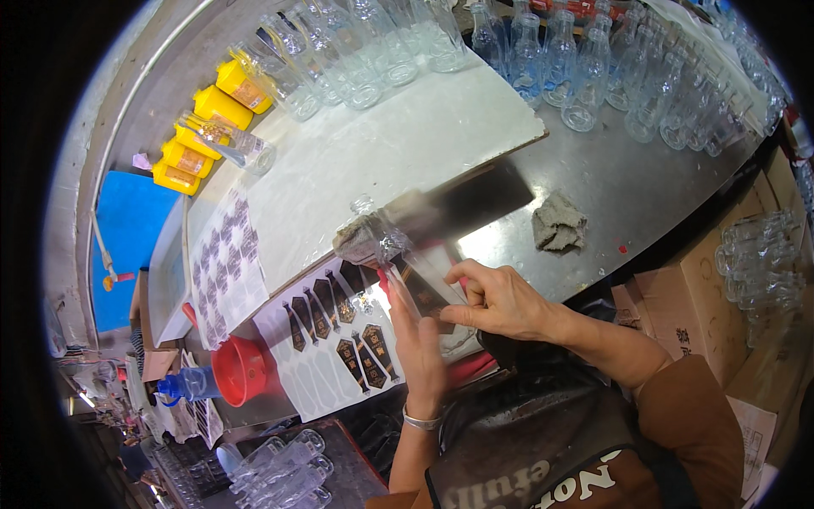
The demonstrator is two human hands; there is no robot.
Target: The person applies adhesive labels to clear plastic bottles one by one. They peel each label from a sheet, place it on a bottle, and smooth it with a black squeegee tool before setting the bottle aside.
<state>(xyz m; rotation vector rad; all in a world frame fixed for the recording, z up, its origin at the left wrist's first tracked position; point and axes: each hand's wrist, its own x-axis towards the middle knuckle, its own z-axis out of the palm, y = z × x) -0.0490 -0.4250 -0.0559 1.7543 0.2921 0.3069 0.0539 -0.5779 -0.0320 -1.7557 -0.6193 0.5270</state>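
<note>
A clear glass bottle (pixel 391 237) lies tilted in my left hand (pixel 419 348), its neck pointing away over the edge of the white board. On the bottle's near part sits a dark label (pixel 421 288) with faint gold print. My left fingers are closed along its side, slightly blurred. From the right, my right hand (pixel 506 304) bends its thumb and forefinger against the bottle's near end. Behind the bottle's neck rests a folded grey cloth (pixel 356 241). Beside my left hand lies a sheet of black-and-gold labels (pixel 322 299), with several bare label outlines.
Clear bottles (pixel 581 106) crowd the far side. Several yellow containers (pixel 222 106) stand far left. A crumpled rag (pixel 559 223) sits on the metal table (pixel 644 182). Near the label sheet are a red cup (pixel 240 371) and a patterned sheet (pixel 225 263). Cardboard boxes (pixel 678 314) stand at right.
</note>
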